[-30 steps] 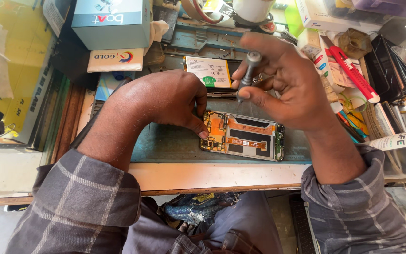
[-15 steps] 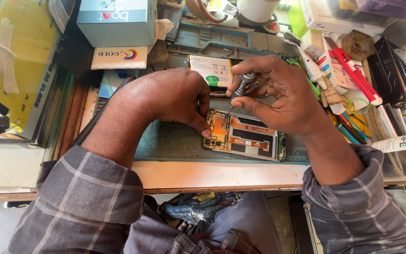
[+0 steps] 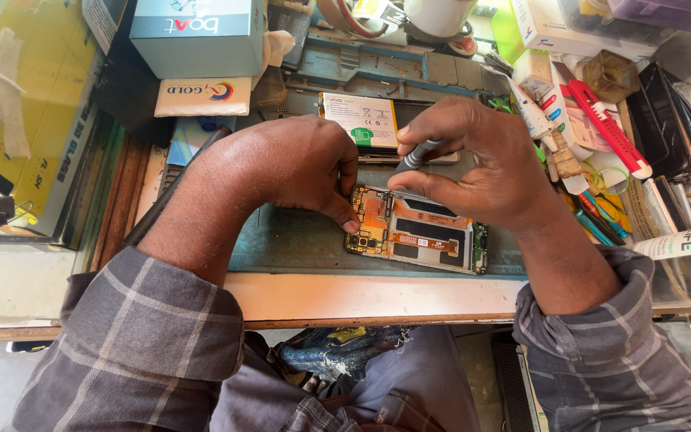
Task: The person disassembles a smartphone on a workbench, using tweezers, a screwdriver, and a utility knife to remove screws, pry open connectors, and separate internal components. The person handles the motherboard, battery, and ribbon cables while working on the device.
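Observation:
An opened phone lies on a blue-grey work mat, its orange boards and dark parts showing. My left hand rests on the mat, fingertips pressing the phone's left end. My right hand hovers over the phone's top edge and grips a small grey screwdriver, tip pointing down at the phone's upper left part. A white phone battery lies just behind both hands.
A light-blue box and a white flat box stand at the back left. A red-handled tool, tubes and loose tools crowd the right. A clear bottle lies at the right edge. A glass case is on the left.
My right hand has come down and to the left with the screwdriver, from raised above the battery to just over the phone's top edge. My left hand has kept its hold on the phone.

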